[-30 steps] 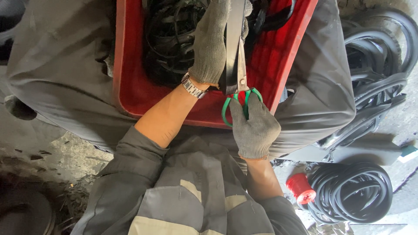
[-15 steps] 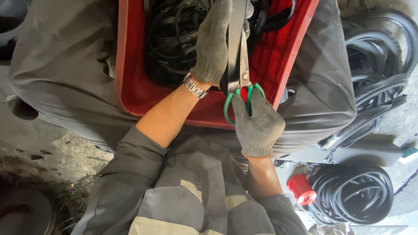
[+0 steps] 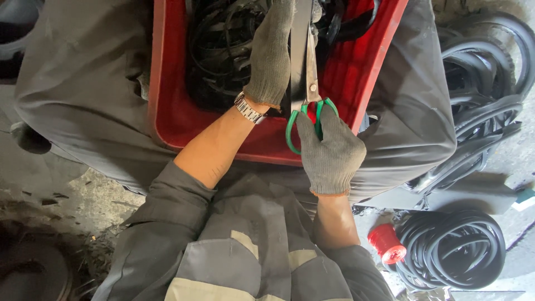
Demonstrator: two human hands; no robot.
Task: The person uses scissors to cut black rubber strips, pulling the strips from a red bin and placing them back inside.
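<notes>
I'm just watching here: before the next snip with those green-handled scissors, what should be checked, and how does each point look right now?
1. Right hand gripping the scissors by the green loops: ok.
2. Left hand holding the grey strip taut along the blades: ok.
3. Both hands gloved: ok.
4. Left fingers clear of the blade edges: cannot tell, they lie right beside the blades.
5. Red crate resting steady on the lap: ok.
6. Blades open around the strip: cannot tell.
</notes>
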